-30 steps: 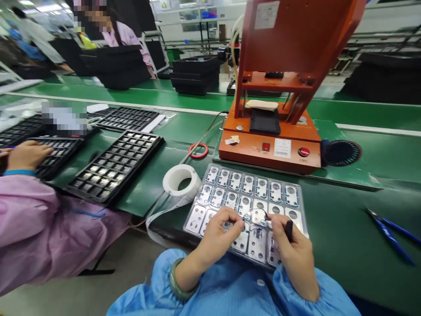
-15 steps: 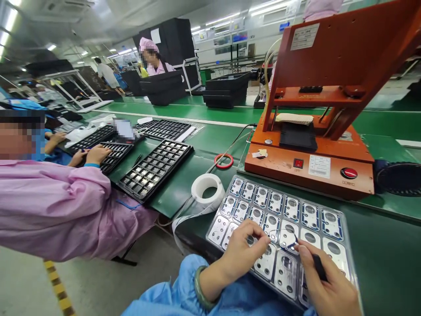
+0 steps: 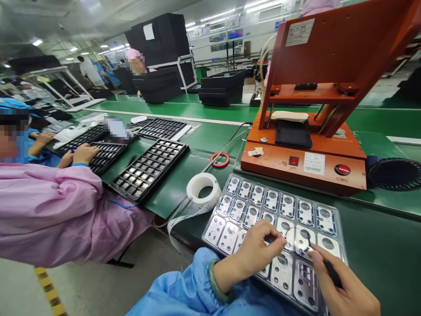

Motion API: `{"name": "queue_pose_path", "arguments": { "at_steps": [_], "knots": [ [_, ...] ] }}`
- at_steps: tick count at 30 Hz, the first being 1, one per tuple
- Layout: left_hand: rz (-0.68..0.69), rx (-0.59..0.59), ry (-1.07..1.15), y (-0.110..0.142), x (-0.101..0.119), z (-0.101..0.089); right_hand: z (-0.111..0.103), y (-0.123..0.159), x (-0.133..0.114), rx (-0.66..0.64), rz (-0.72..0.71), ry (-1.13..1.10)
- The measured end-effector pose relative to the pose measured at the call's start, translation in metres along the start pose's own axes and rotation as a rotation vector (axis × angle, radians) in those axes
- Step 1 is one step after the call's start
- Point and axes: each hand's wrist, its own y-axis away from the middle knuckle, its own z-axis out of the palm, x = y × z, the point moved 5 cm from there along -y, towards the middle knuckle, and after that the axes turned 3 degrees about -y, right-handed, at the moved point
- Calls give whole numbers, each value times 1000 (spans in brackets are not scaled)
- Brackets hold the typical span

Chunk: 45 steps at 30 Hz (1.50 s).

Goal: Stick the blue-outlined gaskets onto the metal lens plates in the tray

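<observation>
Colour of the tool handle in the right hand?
The tool handle is black, seen best in the head view.

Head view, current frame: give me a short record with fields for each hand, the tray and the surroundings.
Left hand: over the clear tray, thumb and forefinger close together; anything held is unclear
Right hand: holding a black-handled tool
Tray contents: rows of silver plates
Beyond tray: orange machine
Left of tray: white tape roll
Co-worker: pink sleeve at left
</observation>
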Motion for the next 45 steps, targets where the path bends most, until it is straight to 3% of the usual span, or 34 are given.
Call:
{"name": "queue_pose_path", "arguments": {
  "at_steps": [8, 17, 22, 29, 39, 45],
  "knots": [
    [69, -29, -40, -3, -6, 2, 6, -7, -1, 24, 159, -33],
    [140, -55, -73, -5, -5, 4, 5, -9, -9, 38, 136, -187],
    [136, -42, -80, -7, -4, 3, 1, -9, -2, 98, 271, -266],
    [142, -63, -73, -6, -4, 4, 8, -18, -6, -111, 206, -275],
    [170, -103, -57, -5, -5, 4, 15, -20, 0, -231, 233, -315],
    [188, -94, -65, -5, -1, 4, 14, -19, -3, -218, 209, -322]
  ]
}}
